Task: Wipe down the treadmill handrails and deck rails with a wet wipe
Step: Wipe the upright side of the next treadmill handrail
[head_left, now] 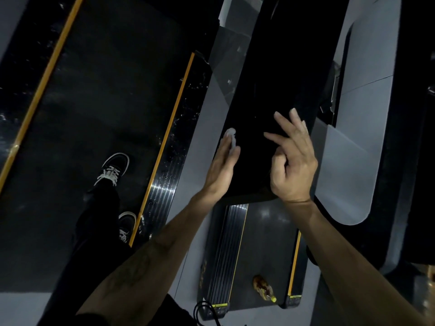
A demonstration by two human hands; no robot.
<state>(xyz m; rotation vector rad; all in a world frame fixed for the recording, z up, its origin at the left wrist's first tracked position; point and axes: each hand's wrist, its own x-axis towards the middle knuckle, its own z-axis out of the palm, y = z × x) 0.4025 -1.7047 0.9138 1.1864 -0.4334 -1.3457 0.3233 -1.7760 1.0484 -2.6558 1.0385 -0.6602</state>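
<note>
Both my hands are hovering over a wide black panel (270, 128) of the treadmill, apart from each other. My left hand (222, 170) is lying flat with straight fingers along the panel's left edge, pressing the white wet wipe (231, 138) against it; the wipe is peeking out crumpled from under my fingertips. My right hand (294, 165) is holding nothing, sitting near the panel's right side, its index and middle fingers stretching out loosely while the others are curling in. Well clear of the wipe, to my left, my black shoes (115, 167) with white laces are standing on the dark treadmill belt (94, 102), which is edged by a yellow-striped deck rail (164, 142) speckled with droplets. Below my hands, a second treadmill's belt (270, 243) is carrying a small plastic bottle (263, 288) with a yellow cap.
</note>
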